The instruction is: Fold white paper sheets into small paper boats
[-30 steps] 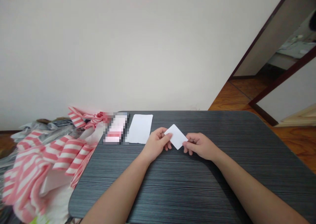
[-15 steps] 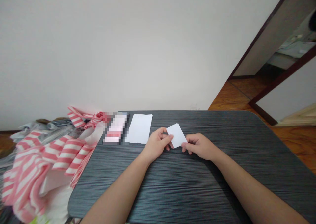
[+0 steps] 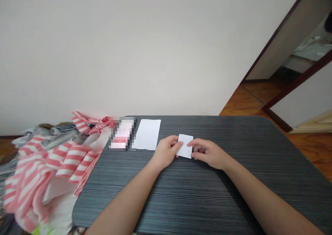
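A small white paper piece (image 3: 185, 146) is held between both my hands over the dark striped table (image 3: 233, 179). My left hand (image 3: 166, 152) pinches its left edge with thumb and fingers. My right hand (image 3: 207, 153) pinches its right edge, fingers curled. The paper stands nearly upright and looks folded to a narrow rectangle. Both forearms rest over the table's near half.
A larger white sheet (image 3: 147, 134) lies flat on the table's far left, next to a blurred pink and white item (image 3: 121, 134). Red-and-white striped bags (image 3: 44, 166) pile up left of the table. An open doorway (image 3: 298, 65) is at the right.
The paper has turned from a tilted diamond to an upright narrow rectangle, and my two hands have come closer together on it.
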A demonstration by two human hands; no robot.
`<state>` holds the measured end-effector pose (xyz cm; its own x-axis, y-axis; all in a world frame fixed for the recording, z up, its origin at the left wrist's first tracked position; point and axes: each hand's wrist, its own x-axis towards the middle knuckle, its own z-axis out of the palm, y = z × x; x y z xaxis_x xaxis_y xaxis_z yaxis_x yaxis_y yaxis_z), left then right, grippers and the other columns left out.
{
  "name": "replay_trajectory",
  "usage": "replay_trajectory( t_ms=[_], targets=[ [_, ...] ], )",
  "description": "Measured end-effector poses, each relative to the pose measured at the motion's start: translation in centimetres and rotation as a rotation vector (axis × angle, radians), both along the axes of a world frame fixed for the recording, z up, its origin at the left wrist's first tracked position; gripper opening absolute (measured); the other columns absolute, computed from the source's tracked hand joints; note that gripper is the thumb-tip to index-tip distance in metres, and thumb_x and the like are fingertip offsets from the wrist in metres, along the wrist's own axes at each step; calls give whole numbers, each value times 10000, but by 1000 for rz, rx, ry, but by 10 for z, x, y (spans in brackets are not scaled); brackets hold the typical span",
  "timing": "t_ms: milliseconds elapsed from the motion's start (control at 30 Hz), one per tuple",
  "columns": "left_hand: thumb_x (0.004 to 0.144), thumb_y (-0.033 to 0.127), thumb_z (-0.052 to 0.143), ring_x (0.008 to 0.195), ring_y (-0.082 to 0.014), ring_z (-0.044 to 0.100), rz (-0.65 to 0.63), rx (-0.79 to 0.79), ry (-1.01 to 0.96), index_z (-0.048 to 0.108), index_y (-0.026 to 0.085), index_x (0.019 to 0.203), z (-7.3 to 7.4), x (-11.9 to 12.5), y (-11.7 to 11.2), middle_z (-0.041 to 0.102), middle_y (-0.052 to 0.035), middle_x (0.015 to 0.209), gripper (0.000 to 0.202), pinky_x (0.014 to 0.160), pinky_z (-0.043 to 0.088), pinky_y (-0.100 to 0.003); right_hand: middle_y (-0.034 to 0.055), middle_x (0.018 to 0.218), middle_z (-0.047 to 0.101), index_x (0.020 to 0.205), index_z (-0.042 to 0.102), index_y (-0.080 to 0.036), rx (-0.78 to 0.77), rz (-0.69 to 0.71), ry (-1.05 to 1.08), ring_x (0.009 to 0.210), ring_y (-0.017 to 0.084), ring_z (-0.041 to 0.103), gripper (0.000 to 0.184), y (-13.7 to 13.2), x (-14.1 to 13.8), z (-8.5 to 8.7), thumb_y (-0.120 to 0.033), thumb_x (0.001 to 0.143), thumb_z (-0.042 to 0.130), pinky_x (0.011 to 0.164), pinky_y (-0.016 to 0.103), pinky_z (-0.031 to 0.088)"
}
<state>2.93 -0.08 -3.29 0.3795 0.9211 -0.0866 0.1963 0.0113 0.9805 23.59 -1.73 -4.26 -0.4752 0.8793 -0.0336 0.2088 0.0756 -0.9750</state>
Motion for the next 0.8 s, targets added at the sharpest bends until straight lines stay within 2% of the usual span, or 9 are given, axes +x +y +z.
replay_trajectory(
  t_ms=[67, 200, 300, 400, 533, 800],
  targets=[
    [831, 410, 522, 463, -89, 477, 3, -7, -8, 607, 156, 984, 1, 0, 0, 556, 18, 577, 308, 444, 360, -194, -30, 629, 555, 1054, 567, -194, 15, -4, -63, 560, 115, 514, 266, 0, 0, 0, -230, 795, 612, 532, 235, 383],
    [845, 421, 497, 470, -92, 485, -17, -14, -9, 606, 160, 961, 1, -1, 1, 565, 17, 567, 306, 462, 363, -195, -12, 648, 590, 1057, 577, -188, 52, -70, -77, 565, 125, 546, 247, 2, 1, -2, -243, 817, 578, 551, 248, 414],
    [858, 427, 465, 472, -88, 492, -48, -8, 14, 610, 153, 870, -1, -2, 1, 616, -9, 623, 311, 469, 365, -198, -17, 632, 579, 1061, 574, -186, 81, -118, -69, 562, 130, 557, 259, 3, 2, -4, -254, 812, 587, 564, 256, 432],
    [871, 426, 438, 488, -89, 510, -56, 7, 37, 596, 149, 808, -4, -2, 2, 653, -33, 690, 325, 483, 383, -202, -15, 636, 573, 1061, 579, -183, 80, -105, -71, 566, 129, 555, 254, 3, 3, -5, -257, 818, 582, 566, 256, 434],
    [875, 428, 427, 485, -91, 513, -47, 4, 53, 584, 150, 823, -6, -1, 3, 649, -33, 681, 325, 474, 387, -201, -16, 650, 559, 1073, 585, -186, 104, -89, -95, 571, 123, 534, 262, 3, 4, -6, -251, 820, 579, 560, 250, 420],
    [871, 429, 427, 484, -94, 522, -46, 3, 40, 607, 144, 827, -3, -1, 2, 652, -40, 689, 340, 466, 385, -203, -41, 642, 471, 1103, 572, -199, 114, -71, -104, 547, 104, 453, 322, 1, 4, -3, -259, 791, 624, 522, 229, 375]
  ],
)
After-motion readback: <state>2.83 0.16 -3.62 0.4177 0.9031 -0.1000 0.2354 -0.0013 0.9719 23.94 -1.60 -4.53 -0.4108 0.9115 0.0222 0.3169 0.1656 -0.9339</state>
